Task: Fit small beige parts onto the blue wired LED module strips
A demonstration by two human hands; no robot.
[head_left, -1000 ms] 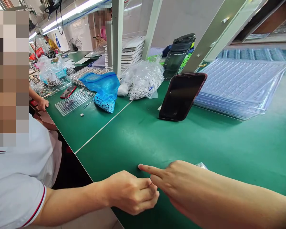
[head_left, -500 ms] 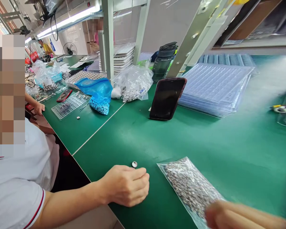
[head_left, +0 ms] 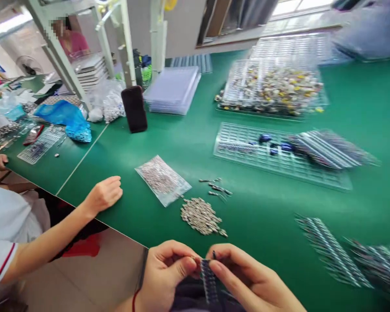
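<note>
In front of my lap, my right hand (head_left: 251, 277) pinches a narrow dark strip (head_left: 209, 281) set with closely packed rows of small pieces. The strip hangs down between both hands. My left hand (head_left: 172, 273) is closed in a pinch at the strip's upper edge, on something tiny that its fingertips mostly hide. Just beyond the hands lies a loose pile of small silvery-beige metal pieces (head_left: 201, 216). Several thin dark metal pieces with fine ends (head_left: 220, 188) lie behind the pile. A clear bag of similar small pieces (head_left: 160, 177) rests to their left.
A co-worker's closed hand (head_left: 105, 193) rests at the table edge on the left. A clear gridded tray (head_left: 240, 160) carries dark strips (head_left: 325, 147); more strips (head_left: 334, 251) lie nearer right. Behind stand a phone (head_left: 134, 108), stacked plastic sheets (head_left: 172, 91) and trays of mixed parts (head_left: 273, 86).
The view has swung right and down, bringing both my hands and the strip into sight. A blurred hand that was over the clear bag is no longer there.
</note>
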